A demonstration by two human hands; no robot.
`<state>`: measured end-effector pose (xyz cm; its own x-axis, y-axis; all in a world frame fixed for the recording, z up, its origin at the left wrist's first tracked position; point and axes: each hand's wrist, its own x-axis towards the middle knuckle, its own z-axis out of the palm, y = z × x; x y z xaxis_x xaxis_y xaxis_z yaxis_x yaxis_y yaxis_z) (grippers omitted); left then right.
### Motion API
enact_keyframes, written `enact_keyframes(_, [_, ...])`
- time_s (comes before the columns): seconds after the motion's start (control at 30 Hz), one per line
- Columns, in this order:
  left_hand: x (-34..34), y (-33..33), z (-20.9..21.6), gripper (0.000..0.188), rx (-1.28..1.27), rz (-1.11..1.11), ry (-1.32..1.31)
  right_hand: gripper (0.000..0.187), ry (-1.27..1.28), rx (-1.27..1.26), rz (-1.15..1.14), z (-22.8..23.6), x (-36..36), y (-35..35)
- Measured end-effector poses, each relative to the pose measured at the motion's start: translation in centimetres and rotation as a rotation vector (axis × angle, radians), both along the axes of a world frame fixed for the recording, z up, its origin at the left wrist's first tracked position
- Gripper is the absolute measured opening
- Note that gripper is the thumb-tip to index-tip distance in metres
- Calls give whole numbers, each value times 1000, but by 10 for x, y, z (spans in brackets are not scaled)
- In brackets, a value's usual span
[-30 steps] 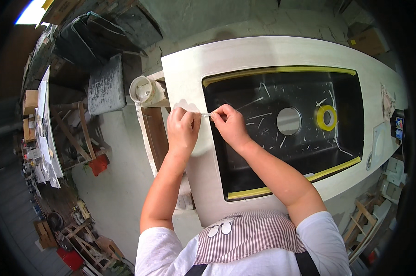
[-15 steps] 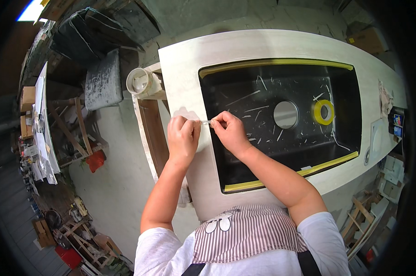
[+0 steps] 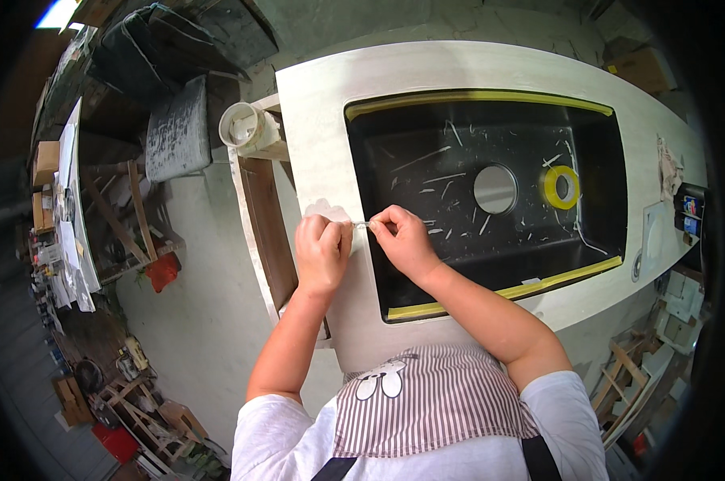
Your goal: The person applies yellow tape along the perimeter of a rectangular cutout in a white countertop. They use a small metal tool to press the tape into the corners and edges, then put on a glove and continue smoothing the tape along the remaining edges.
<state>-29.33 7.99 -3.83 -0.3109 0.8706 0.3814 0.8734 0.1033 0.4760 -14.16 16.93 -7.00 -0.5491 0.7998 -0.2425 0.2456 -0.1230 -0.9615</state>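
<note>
Left hand and right hand pinch 1 thin strip; black object bears blue label.

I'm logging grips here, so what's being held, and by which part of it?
A thin pale piece: the left hand pinches its left end, the right hand its right; it's too small to identify.

Left hand pinching, right hand likewise (close together)

Sink black (tape roll yellow); apron striped.
</note>
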Motion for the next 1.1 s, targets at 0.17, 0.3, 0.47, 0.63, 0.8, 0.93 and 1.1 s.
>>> enact_keyframes(0.17, [8,-11,2,21,-6,4,7,13,-18,5,19,10,9,-9])
enact_keyframes(0.3, [15,-21,3,21,-18,-3,1,13,-36,12,35,14,16,-17])
enact_keyframes(0.47, [24,-32,7,20,-26,0,-19,13,-60,36,66,16,24,-25])
enact_keyframes(0.63, [33,-46,6,20,-33,8,-20,12,-62,33,97,16,34,-35])
enact_keyframes(0.8, [42,-58,8,21,-35,6,-24,12,-76,36,133,12,42,-44])
enact_keyframes(0.93, [49,-71,7,21,-43,3,-38,13,-116,77,189,17,50,-49])
enact_keyframes(1.1, [60,-88,6,22,-34,35,-29,14,-210,79,284,32,58,-52])
